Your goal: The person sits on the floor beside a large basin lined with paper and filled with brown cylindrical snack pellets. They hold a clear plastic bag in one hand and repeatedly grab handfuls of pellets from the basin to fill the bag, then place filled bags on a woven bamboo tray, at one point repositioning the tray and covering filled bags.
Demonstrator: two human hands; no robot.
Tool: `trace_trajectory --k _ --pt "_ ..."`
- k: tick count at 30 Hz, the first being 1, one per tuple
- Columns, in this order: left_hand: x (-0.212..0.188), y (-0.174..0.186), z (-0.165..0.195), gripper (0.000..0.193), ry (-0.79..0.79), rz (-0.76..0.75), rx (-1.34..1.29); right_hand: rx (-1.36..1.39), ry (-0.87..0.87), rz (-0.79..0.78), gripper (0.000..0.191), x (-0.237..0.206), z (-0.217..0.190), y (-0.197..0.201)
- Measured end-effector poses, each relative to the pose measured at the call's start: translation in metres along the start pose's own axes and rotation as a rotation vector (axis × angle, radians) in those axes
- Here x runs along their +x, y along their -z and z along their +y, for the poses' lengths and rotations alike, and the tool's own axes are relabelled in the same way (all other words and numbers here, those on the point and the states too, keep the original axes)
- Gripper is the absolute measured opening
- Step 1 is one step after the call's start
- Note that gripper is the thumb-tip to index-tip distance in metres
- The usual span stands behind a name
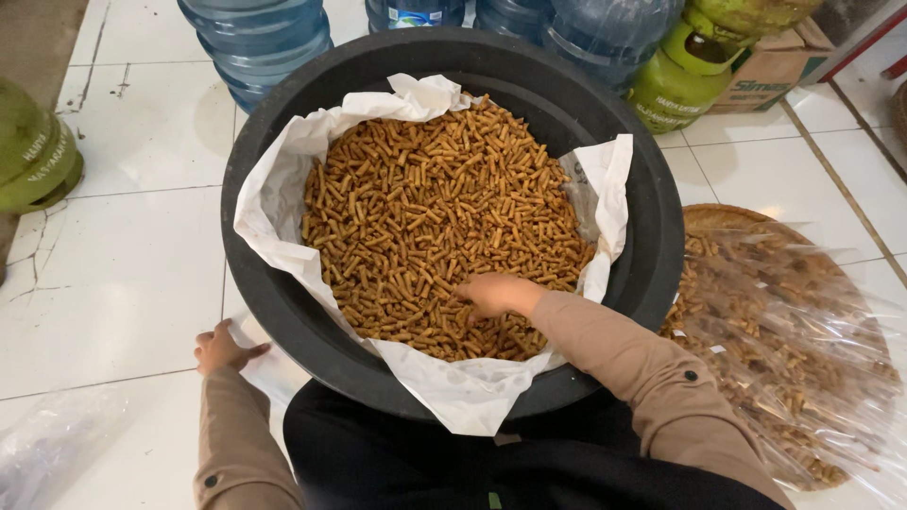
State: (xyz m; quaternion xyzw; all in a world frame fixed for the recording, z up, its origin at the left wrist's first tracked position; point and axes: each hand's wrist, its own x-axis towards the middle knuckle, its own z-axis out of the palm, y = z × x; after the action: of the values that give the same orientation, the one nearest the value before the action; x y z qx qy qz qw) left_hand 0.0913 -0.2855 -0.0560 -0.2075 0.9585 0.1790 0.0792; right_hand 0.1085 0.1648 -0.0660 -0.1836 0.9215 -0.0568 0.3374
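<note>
In the basin (283, 312), right hand (493, 295) (fingers curled) touches snack sticks (425, 208).

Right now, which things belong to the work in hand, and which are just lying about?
In use:
- right hand, reaching into the fried snack sticks
- white paper liner
- black tub
- left hand, on a clear plastic bag on the floor

Lying about:
- blue water jugs
- green gas cylinders
- cardboard box
- woven tray of bagged snacks
</note>
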Motion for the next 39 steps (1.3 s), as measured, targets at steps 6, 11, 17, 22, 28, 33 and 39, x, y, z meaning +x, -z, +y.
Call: trace_trajectory --k 6,11,17,22,28,33,39 --pt "0.003 0.002 -0.002 0.055 -0.010 0.018 -0.091 -0.005 -0.001 -0.005 0.064 0.006 0.012 -0.003" --pt "0.008 -0.009 -0.008 0.011 -0.404 0.344 -0.080 0.005 0.020 0.057 0.061 0.009 0.024 -0.009" --pt "0.001 0.037 -0.012 0.056 -0.357 0.330 -1.269 0.024 -0.040 0.030 0.065 0.006 0.021 -0.003" --pt "-0.046 0.135 0.035 0.016 -0.538 0.629 -1.364 0.070 -0.009 0.135 0.058 -0.007 0.016 0.017" --pt "-0.112 0.159 0.181 0.021 -1.059 0.804 -0.774 0.185 0.037 0.536 0.046 -0.039 0.011 0.055" --pt "-0.109 0.093 0.283 0.016 -1.044 0.364 -0.852 0.264 0.107 1.112 0.035 -0.078 0.005 0.088" --pt "-0.086 -0.002 0.306 0.044 -0.943 -0.157 -1.103 0.045 0.274 1.615 0.022 -0.107 -0.015 0.107"
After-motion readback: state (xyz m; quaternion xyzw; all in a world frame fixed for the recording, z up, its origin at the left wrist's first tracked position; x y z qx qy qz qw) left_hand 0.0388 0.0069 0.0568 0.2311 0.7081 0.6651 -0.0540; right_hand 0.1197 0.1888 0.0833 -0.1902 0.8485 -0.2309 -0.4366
